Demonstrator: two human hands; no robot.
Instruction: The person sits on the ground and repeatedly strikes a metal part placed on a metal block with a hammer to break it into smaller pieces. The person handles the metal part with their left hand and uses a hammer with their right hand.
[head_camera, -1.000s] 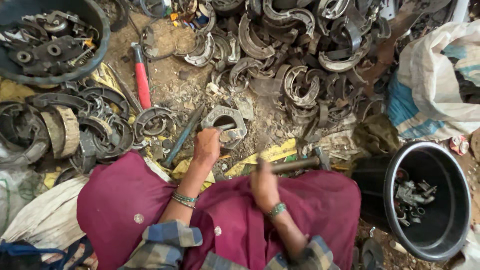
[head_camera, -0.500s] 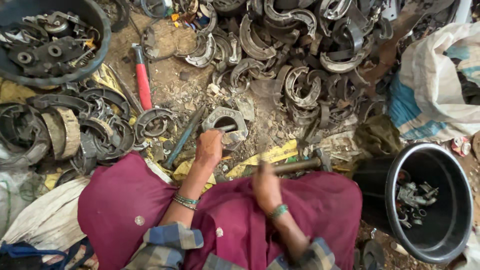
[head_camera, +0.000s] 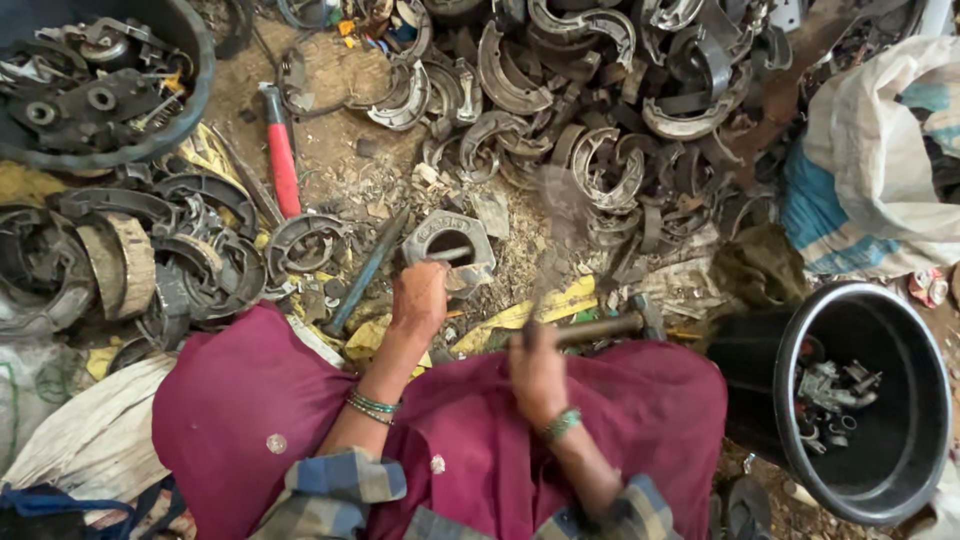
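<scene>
A maroon cloth (head_camera: 250, 420) is spread over the lap at the bottom of the view, and both forearms are extended over it. The right hand (head_camera: 535, 372) is seen blurred, its fingers wrapped tight around the wooden handle of a hammer (head_camera: 590, 328) that lies level just beyond the knees. The left hand (head_camera: 420, 297) is closed around a thin metal rod (head_camera: 448, 254), whose tip is set against a squarish grey metal casting (head_camera: 450, 245) resting on the dirt just ahead of the hand. A long dark bar (head_camera: 368, 272) is laid just left of the casting. A black bucket (head_camera: 900, 470) holding small parts is placed at the right. Farther off, a red-handled tool (head_camera: 281, 162) and a heap of curved brake shoes (head_camera: 600, 110) are spread across the ground.
</scene>
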